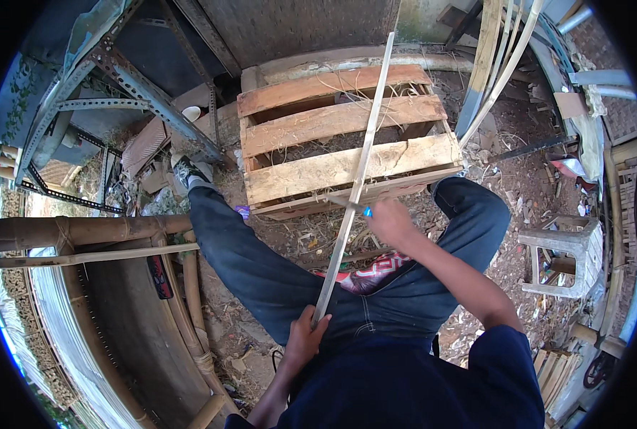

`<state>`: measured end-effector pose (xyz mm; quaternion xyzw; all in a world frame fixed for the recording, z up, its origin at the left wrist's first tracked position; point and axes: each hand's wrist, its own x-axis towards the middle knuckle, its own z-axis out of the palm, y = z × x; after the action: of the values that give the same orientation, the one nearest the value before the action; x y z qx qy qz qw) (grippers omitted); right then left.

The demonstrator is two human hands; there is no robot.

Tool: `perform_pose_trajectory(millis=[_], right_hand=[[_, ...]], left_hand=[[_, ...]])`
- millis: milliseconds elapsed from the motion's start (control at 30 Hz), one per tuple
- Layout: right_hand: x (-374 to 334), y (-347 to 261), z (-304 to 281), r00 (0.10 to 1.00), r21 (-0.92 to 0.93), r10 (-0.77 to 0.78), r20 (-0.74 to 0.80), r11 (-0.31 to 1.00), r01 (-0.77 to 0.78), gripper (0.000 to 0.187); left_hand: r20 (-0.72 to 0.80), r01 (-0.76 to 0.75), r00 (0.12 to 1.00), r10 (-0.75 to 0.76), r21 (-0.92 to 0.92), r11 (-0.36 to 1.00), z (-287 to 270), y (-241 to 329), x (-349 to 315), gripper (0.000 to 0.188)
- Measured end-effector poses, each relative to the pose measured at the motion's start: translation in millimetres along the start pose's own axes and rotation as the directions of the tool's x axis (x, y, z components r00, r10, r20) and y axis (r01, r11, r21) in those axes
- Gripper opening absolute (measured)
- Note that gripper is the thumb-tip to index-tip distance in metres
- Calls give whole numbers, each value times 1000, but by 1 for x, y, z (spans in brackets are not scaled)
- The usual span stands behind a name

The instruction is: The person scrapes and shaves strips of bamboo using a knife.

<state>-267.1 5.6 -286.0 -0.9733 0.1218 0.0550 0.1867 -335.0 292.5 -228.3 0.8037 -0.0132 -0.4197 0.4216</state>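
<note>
My left hand (305, 339) is closed around the near end of a long, narrow wooden or bamboo strip (365, 154), close to my lap. The strip slants up and away, passing over a slatted wooden crate (297, 175). In my right hand (393, 224), closed, is a knife (368, 211) with a blue part showing at the handle. Its thin blade lies across the strip just in front of the crate's near edge. Most of the handle is hidden by my fingers. A red and white patterned cloth or sack (375, 275) lies between my thighs, under the strip.
Curly shavings lie on the crate and the ground. Long poles (501, 64) lean beyond the crate's right side. A worn pale stool (565, 254) stands at right. On the left are a bamboo frame (118, 230) and a perforated metal stand (129, 79).
</note>
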Motion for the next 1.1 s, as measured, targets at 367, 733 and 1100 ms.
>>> perform_pose_trajectory(millis=[367,733,1100], right_hand=[[112,168,-98,908,-332,151,-391,897,-292,26],[15,81,-44,986,536,150,-66,839,-92,27],[-14,-11,-4,945,223,-234,228,958,183,29]], left_hand=[[11,-216,975,221,249,944,-22,-58,-69,29],[312,234,945,-100,-429,872,-23,-26,-8,20],[105,92,991,-84,-73,993,-3,-3,29,31]])
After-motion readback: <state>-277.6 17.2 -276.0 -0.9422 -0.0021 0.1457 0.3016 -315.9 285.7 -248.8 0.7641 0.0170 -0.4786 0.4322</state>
